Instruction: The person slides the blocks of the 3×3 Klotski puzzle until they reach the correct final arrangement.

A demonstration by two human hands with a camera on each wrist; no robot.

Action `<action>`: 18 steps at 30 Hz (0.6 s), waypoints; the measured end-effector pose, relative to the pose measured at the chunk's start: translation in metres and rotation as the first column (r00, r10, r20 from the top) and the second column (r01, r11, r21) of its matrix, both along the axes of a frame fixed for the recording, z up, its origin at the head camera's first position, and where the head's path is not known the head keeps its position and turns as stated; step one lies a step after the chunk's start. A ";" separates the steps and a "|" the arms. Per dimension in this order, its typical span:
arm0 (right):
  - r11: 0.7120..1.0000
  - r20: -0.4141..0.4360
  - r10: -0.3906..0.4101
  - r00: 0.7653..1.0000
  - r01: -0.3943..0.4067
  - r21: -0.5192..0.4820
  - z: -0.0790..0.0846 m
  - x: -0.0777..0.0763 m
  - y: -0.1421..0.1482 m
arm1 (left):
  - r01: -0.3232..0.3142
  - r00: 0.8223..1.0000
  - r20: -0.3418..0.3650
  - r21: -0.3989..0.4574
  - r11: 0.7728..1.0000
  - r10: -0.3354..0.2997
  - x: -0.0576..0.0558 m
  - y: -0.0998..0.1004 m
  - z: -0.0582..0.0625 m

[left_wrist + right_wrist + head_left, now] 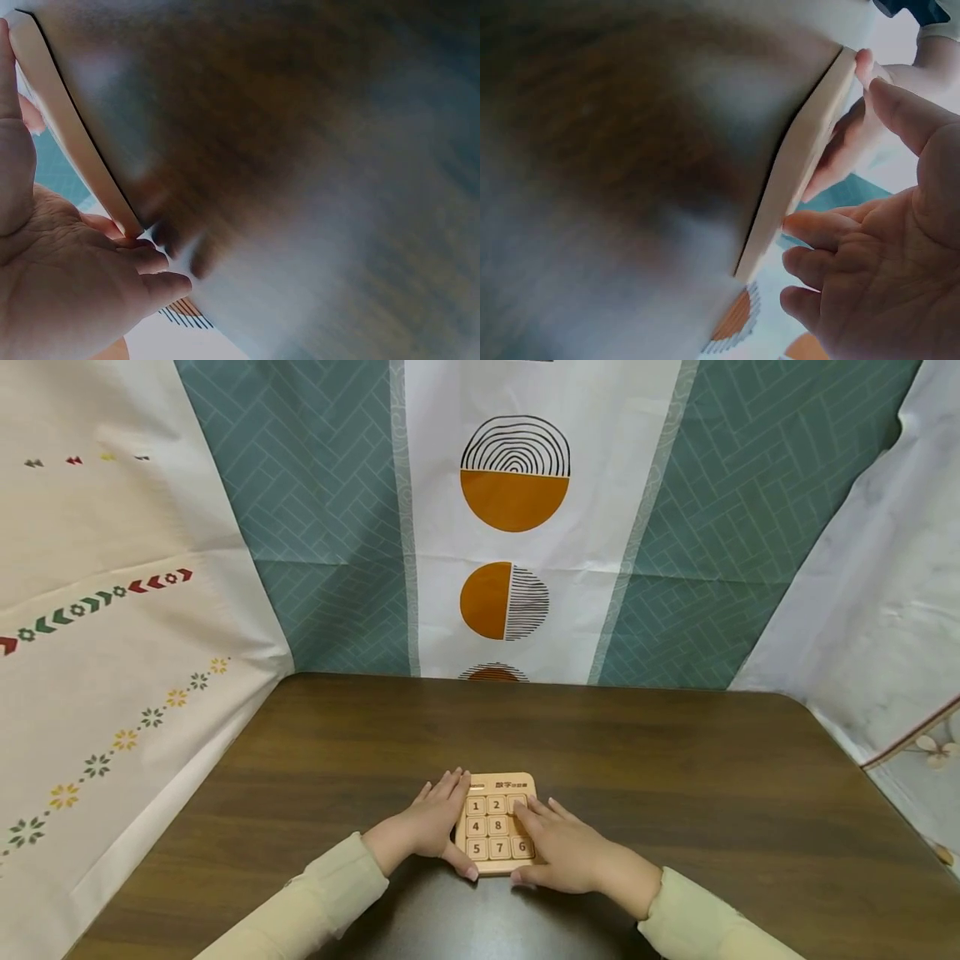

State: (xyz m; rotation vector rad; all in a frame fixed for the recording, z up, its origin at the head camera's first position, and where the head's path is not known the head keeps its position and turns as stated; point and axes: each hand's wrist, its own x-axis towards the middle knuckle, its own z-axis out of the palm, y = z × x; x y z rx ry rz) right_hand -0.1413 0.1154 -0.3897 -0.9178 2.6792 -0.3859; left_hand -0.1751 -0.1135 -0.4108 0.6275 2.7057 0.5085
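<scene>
One board [498, 866] lies flat at the lower centre of the frame, pale wood with rounded corners and dark print along its top strip. I count eight square tiles [497, 825] on it, in three rows: 1, 2 and one whose number a fingertip hides; 4 and 8, with a plain recess to their right, partly behind the hand; then 5, 7, 6.

Two hands are on it. The left hand [433, 824] holds the left side, thumb at the lower-left corner, fingertips at the upper-left. The right hand [566, 853] has its fingers loosely extended, the index tip on the covered tile, the thumb by the lower-right corner.

Two pale sleeves [330, 889] come in from the bottom. One dark wood table [525, 731] spreads beneath; three printed circles [514, 502] run down the cloth [333, 510] at upper centre.
</scene>
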 end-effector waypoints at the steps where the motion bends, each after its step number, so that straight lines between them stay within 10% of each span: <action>1: 1.000 0.014 -0.001 1.000 0.002 -0.012 0.000 0.001 0.002 | -0.001 1.000 0.003 0.001 1.000 0.001 0.000 0.000 -0.001; 18: 0.990 0.012 0.121 0.993 -0.122 0.077 0.007 0.035 0.013 | -0.001 1.000 -0.001 -0.012 1.000 0.001 -0.003 0.001 0.000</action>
